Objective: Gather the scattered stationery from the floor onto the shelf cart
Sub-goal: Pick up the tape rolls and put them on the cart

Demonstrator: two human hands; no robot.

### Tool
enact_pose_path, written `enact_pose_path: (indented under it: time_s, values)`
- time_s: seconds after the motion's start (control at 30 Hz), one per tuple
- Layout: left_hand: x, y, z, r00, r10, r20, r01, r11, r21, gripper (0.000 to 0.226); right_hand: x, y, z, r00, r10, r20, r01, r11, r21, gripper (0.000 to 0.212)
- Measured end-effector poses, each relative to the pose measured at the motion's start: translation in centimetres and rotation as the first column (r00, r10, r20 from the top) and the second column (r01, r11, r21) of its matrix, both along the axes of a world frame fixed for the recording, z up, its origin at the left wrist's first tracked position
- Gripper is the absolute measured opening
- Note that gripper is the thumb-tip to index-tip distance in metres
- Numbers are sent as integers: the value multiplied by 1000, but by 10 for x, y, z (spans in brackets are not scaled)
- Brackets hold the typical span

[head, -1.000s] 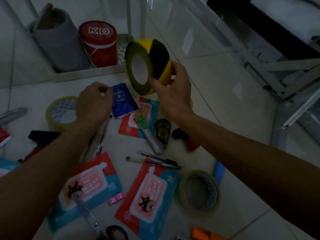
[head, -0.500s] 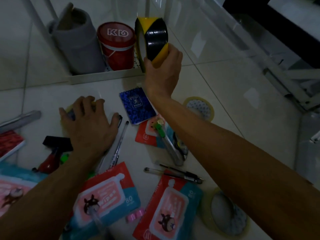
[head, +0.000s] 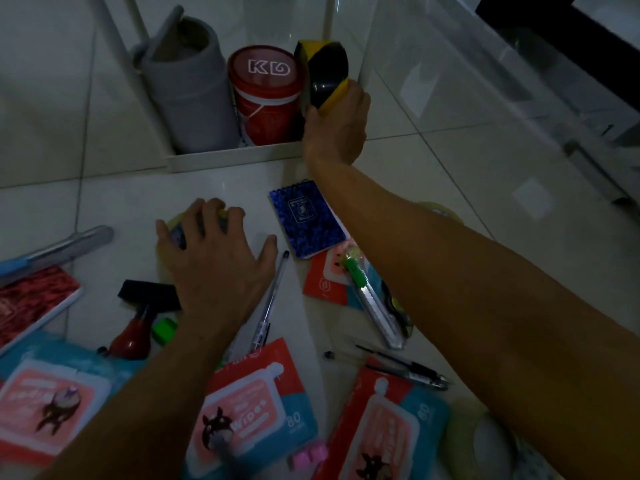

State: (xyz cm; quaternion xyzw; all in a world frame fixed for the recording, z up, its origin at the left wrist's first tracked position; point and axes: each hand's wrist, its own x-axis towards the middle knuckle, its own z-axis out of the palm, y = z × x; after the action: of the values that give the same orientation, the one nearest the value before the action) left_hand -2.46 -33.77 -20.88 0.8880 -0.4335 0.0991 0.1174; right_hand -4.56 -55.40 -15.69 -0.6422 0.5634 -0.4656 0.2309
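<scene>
Right hand (head: 334,129) is gripping yellow-and-black striped tape roll (head: 323,72) at cart tray's (head: 235,157) 3 o'clock corner; left hand (head: 214,258) is resting spread over clear tape ring (head: 173,226); most stationery is lying uncollected.

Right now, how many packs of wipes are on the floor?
4: bottom left, bottom middle beside the left forearm, bottom right, and one under the utility knife. More may be hidden by the arms.

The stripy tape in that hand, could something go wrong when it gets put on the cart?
1. The right hand holds the tape on edge, close beside the red tub. Let go like that, it might roll or tip.
2. The right arm stretches over the cutter and pens; pulling back low could knock them.
3. The left hand covers something that can't be made out, and might slide on it.
</scene>
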Motion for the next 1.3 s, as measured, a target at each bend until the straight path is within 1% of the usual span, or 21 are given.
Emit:
enact_pose_path:
  time_s: [0.1,0.17,0.27,0.33,0.4,0.47,0.53,0.6,0.7,0.77,0.8,0.83,0.9,0.93,1.0,1.07,1.1,1.17,1.23,1.3]
  values:
    - [1,1,0,1000,0,-7,0,1000,7,59,0,-10,2,994,33,-107,-31,999,21,40]
    - [1,1,0,1000,-4,-9,4,1000,11,60,-1,-17,7,978,65,-200,-65,998,4,35]
    - [1,2,1,1000,-7,-14,7,1000,19,59,-2,-24,13,934,165,-317,-162,986,36,39]
    - [1,2,3,1000,-7,-18,8,1000,25,59,-7,-24,16,907,281,-313,-269,960,81,51]
    - [1,2,5,1000,-11,-26,12,1000,23,60,-15,-19,18,869,367,-331,-358,929,91,62]
    - [2,2,6,999,-26,-38,27,1000,15,63,-28,-6,19,837,422,-349,-420,904,85,66]
    - [3,1,8,997,-41,-63,43,999,32,69,-45,10,19,819,459,-344,-477,878,38,61]
    - [4,2,10,994,-47,-103,55,996,77,80,-65,25,20,811,484,-330,-516,857,-10,48]
    - [9,3,15,983,-63,-171,91,983,161,95,-99,43,23,787,509,-348,-540,842,9,37]
    - [10,3,22,971,-64,-230,116,969,219,99,-124,54,24,775,510,-373,-540,841,29,33]
    - [9,5,25,966,-53,-254,113,967,229,98,-136,58,23,762,518,-388,-546,837,46,32]
    - [8,9,27,963,-46,-264,103,973,207,95,-148,62,23,744,532,-404,-556,828,68,31]
    - [1,18,28,975,-62,-212,92,987,135,87,-172,66,20,724,546,-422,-559,823,104,28]
    - [-3,24,27,984,-83,-158,102,987,120,82,-183,67,18,738,534,-413,-542,833,109,27]
    - [-7,33,27,989,-130,-78,139,982,131,74,-206,70,14,813,461,-355,-445,886,131,23]
    - [-6,40,30,987,-142,-69,150,979,136,64,-227,74,6,868,382,-317,-345,923,169,20]
    - [-5,42,31,988,-132,-80,142,981,132,60,-236,76,2,868,376,-324,-335,926,177,20]
    - [-3,47,32,990,-108,-92,121,982,144,57,-250,78,-7,827,433,-360,-396,902,174,26]
    - [1,53,30,990,-102,-94,119,974,192,50,-257,78,-12,746,518,-418,-465,855,230,35]
    - [5,61,27,986,-132,-99,152,961,233,36,-262,77,-17,648,574,-501,-494,817,297,43]
